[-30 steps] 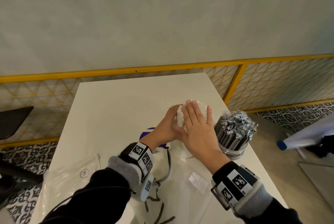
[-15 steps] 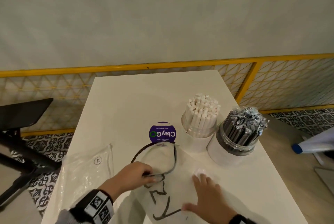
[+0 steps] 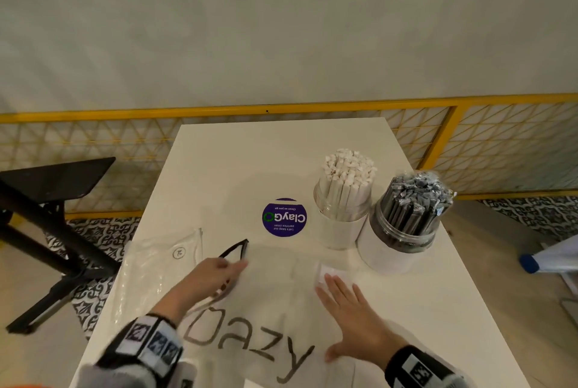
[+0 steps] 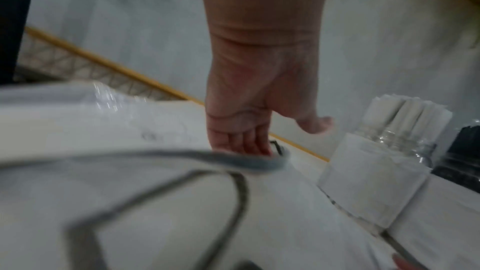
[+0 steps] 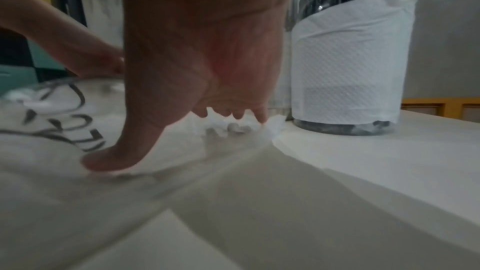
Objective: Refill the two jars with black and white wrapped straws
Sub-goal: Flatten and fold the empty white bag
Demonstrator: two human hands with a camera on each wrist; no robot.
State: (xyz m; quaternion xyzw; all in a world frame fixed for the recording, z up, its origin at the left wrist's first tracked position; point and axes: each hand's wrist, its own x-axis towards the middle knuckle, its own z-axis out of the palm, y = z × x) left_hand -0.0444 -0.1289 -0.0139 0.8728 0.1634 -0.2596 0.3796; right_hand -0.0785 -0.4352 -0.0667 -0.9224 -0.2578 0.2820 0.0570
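Straws, white ones (image 3: 347, 181), stood packed upright in the left jar (image 3: 339, 228), and black ones (image 3: 413, 203) filled the right jar (image 3: 391, 247), the two jars just beside each other at the table's (image 3: 250, 153) right edge, both wrapped low in white paper. Near them, a purple sticker (image 3: 284, 217) sat on the tabletop. Down front, a white bag (image 3: 272, 319) lay flat, lettering showing. Left hand (image 3: 215, 272) was on the bag's dark handle (image 3: 237, 250), fingers curled over the strap. Right hand (image 3: 350, 319) was spread flat on the bag, fingers straight, tips at a small white paper (image 3: 328, 272). Hands were apart. A clear plastic bag (image 3: 156, 265) lay at left.
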